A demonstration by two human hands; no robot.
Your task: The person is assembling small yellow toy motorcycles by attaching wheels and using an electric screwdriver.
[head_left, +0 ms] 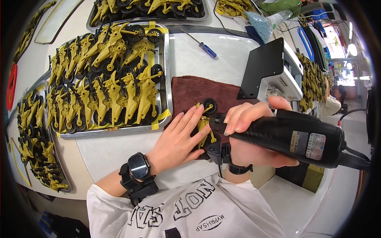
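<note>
A yellow toy motorcycle with black wheels lies on a dark red cloth. My left hand holds it down there, its fingers nearly straight across the toy and hiding part of it. In my right hand is a thick black corded power tool, gripped near its front end. That front end is right over the toy; its tip is hidden, so I cannot tell whether it touches.
A metal tray of similar toy motorcycles stands left, with more trays behind and beside it. A blue-handled screwdriver lies beyond the cloth. At the right are a black-and-white boxy device and the tool's cord.
</note>
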